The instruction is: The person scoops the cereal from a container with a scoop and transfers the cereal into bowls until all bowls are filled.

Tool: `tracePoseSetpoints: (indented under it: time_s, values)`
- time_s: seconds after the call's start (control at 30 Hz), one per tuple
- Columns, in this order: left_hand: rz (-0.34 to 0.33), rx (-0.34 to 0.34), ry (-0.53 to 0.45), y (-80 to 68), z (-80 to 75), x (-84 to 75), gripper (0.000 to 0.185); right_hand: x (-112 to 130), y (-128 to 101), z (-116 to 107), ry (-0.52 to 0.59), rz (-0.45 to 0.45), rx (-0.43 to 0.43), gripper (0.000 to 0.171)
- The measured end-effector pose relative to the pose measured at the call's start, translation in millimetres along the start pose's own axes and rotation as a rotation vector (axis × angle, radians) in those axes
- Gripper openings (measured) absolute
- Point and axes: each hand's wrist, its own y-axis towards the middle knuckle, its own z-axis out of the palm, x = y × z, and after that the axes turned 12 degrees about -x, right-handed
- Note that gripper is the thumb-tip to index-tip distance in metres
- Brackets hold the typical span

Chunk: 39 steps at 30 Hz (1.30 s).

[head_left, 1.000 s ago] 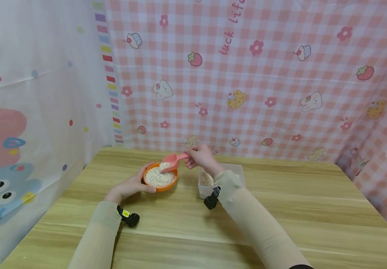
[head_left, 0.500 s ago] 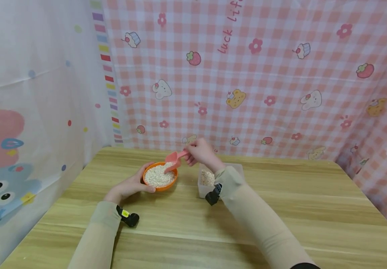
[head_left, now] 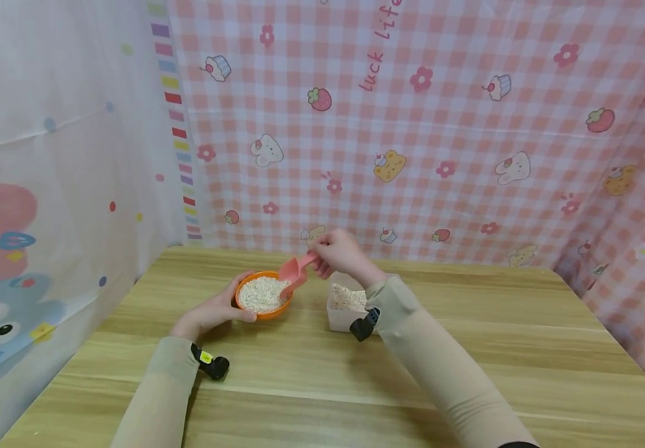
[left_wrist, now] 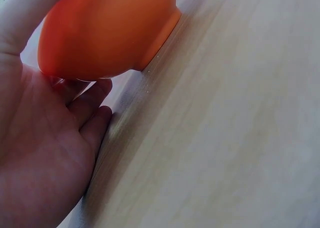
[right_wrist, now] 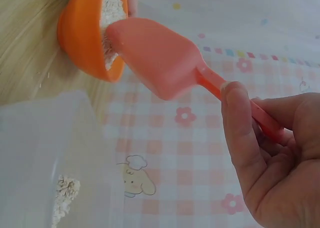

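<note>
An orange bowl (head_left: 263,296) full of pale grain stands on the wooden table (head_left: 322,367). My left hand (head_left: 217,308) cups its near left side, fingers round the wall; the left wrist view shows the bowl (left_wrist: 107,30) above the palm (left_wrist: 45,153). My right hand (head_left: 340,254) pinches the handle of a pink scoop (head_left: 295,271), whose mouth tips down onto the bowl's right rim. In the right wrist view the scoop (right_wrist: 160,58) lies against the bowl (right_wrist: 85,35). A clear plastic box (head_left: 347,308) holding some grain sits right of the bowl, partly behind my right sleeve.
Pink checked cloth (head_left: 440,124) hangs behind and to the right of the table, a white cartoon curtain (head_left: 48,186) on the left. A small black camera sits on each wrist (head_left: 210,364). Bare tabletop stretches to the right and front.
The scoop has been lifted out of the grain and turned, mouth tipping down at the bowl's right rim. My right hand rose slightly. The left hand stays on the bowl.
</note>
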Motion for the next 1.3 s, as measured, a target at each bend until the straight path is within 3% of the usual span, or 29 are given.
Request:
tracePoseSetpoints:
  time_s: [0.2,0.63,1.03,1.3]
  values:
    - [-0.004,-0.004,0.010,0.2,1.1,1.0,0.106,3.1,-4.2,-0.4,-0.032,-0.042,0.040,0.023]
    - [0.006,0.001,0.007,3.1,1.4,2.4,0.105,3.3,-6.6,-12.0,-0.060,-0.052,0.002,0.026]
    - [-0.001,0.000,0.003,2.7,2.5,0.1,0.106,-30.1,-19.9,-51.3,0.200,0.055,-0.064,0.028]
    - [0.001,-0.007,0.014,0.2,0.5,2.4,0.105,-62.3,-36.4,-85.1,0.273,0.068,-0.125,0.034]
